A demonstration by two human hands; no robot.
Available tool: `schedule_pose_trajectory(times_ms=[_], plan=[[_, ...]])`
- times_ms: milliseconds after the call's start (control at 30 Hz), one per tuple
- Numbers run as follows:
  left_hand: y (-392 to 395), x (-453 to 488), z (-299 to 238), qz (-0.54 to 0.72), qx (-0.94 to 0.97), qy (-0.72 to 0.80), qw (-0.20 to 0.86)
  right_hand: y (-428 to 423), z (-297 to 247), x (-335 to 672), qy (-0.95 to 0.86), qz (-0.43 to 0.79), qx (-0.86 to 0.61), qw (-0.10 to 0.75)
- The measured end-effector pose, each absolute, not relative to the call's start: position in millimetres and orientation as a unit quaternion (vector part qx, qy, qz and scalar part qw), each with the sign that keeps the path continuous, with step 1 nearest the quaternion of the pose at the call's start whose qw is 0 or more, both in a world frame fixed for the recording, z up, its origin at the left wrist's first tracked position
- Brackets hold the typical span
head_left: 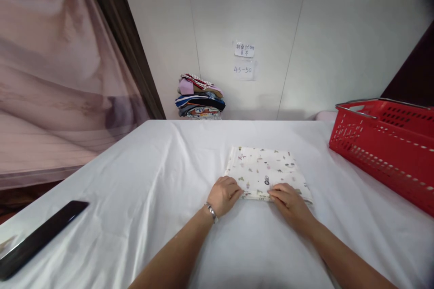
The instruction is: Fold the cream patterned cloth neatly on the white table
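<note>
A white cloth (pixel 261 167) with a small scattered print lies folded into a flat rectangle on the white-covered table (pixel 135 180). My left hand (pixel 224 195) is closed on the cloth's near left corner, thumb and fingers pinching the edge; a silver bracelet (pixel 211 211) circles that wrist. Along the same near edge, further right, my right hand (pixel 290 201) pinches the cloth between thumb and fingers. Its near right corner sticks out beyond my right hand. Several layers show along the near edge.
A red perforated basket (pixel 389 144) with a metal handle stands at the right. Folded fabrics (pixel 200 97) are stacked beyond the far edge, by a wall with paper notes (pixel 244 61). A black flat object (pixel 44 237) lies at the left, near a pink curtain (pixel 61 76).
</note>
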State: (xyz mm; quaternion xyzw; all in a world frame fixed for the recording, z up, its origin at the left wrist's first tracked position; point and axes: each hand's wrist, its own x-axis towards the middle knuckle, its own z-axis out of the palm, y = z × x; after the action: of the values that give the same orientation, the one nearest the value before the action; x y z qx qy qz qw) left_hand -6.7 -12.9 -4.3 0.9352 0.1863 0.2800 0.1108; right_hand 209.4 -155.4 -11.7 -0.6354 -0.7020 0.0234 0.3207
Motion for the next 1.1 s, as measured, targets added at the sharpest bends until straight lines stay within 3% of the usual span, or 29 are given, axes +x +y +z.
schedule_pose_trajectory(times_ms=[267,400,533,700,867,1100], plan=[[-14,-3,-8,0.275,0.92,0.266,0.088,-157,-15,215,-0.675,0.065,-0.647,0.348],[-11,-1,2,0.299,0.9,0.284,0.138,-161,-17,238,-0.609,0.001,-0.684,0.401],[-6,8,11,0.322,0.902,0.262,0.119,-163,-20,255,-0.565,-0.011,-0.73,0.384],[-3,14,-10,0.182,0.929,0.304,0.108,-161,-25,254,-0.589,0.01,-0.726,0.355],[-2,9,-25,0.144,0.925,0.328,0.125,-161,-21,257,-0.571,0.045,-0.734,0.365],[7,30,20,0.057,0.917,0.361,0.162,-128,6,279,-0.538,0.01,-0.764,0.356]])
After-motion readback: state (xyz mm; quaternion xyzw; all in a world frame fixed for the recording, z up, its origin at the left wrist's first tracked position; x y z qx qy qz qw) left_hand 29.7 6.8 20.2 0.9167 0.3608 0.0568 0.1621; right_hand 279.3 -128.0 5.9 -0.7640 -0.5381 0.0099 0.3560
